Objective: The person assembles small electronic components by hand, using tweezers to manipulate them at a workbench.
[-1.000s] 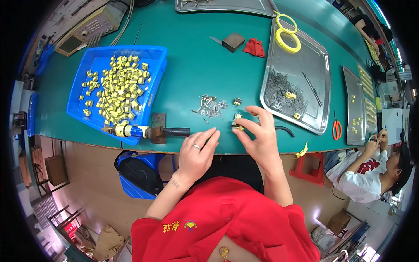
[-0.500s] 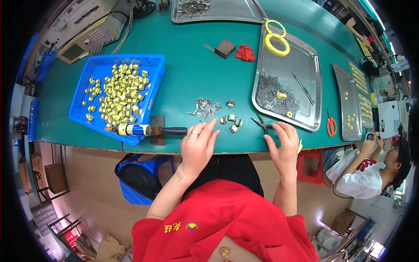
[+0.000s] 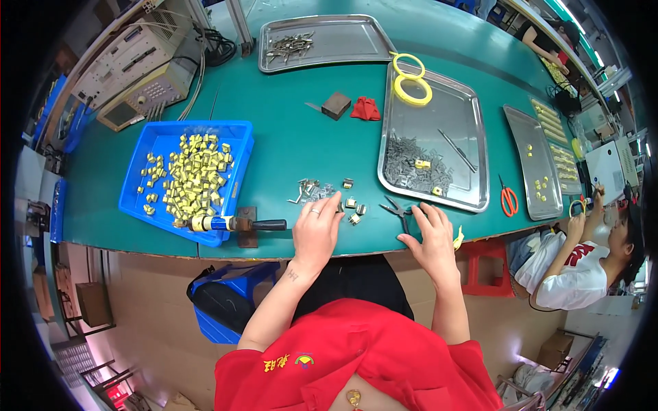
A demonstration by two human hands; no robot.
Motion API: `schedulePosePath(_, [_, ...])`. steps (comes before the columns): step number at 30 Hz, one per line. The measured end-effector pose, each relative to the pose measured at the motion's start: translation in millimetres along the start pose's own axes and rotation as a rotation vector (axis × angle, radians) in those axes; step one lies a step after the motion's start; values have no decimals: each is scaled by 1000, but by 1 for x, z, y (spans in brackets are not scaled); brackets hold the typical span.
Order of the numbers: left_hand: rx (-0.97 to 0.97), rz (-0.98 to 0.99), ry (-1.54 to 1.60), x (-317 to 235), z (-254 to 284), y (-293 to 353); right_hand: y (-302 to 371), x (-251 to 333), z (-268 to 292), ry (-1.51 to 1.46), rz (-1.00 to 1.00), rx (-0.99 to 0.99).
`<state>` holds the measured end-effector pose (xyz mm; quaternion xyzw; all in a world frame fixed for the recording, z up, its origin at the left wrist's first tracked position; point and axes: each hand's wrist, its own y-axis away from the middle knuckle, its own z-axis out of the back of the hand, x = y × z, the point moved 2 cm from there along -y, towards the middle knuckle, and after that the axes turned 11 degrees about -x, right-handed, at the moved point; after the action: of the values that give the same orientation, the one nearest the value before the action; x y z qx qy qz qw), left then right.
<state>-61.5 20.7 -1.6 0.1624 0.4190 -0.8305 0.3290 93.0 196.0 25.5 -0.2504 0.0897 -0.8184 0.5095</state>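
My left hand is low over the bench, thumb and index fingertip apart beside a small yellow-and-metal core part that they partly cover. Next to those fingertips lie loose clear and metal clips and several similar core parts. My right hand has its fingers bent and thumb spread apart, and its fingertips are at the dark handles of the pliers. The pliers lie on the bench with their jaws apart, pointing up and left. Whether the fingertips touch the handles is hard to tell.
A blue bin of yellow parts stands left, a cylindrical handled tool across its near edge. A metal tray holds grey clips, tweezers and yellow tape rolls. Orange-handled scissors lie right, near a co-worker.
The whole view has shifted slightly. My left fingertips have moved right over the nearest core part, now partly covered. My right hand stays by the pliers, which lie about where they were.
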Motion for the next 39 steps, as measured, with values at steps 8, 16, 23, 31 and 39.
schedulePosePath(8, [-71,24,159,5,9,6,2,-7,6,-115,50,-6])
schedulePosePath(16, [66,806,1174,-1,18,21,12,15,5,-322,-61,-148])
schedulePosePath(23, [89,970,1464,-5,17,27,14,31,-7,-603,-186,-198])
schedulePosePath(31, [101,932,1364,-8,35,29,18,49,-16,-760,-195,-100])
schedulePosePath(39, [71,941,1459,-16,37,31,29,50,-15,-773,-260,-22])
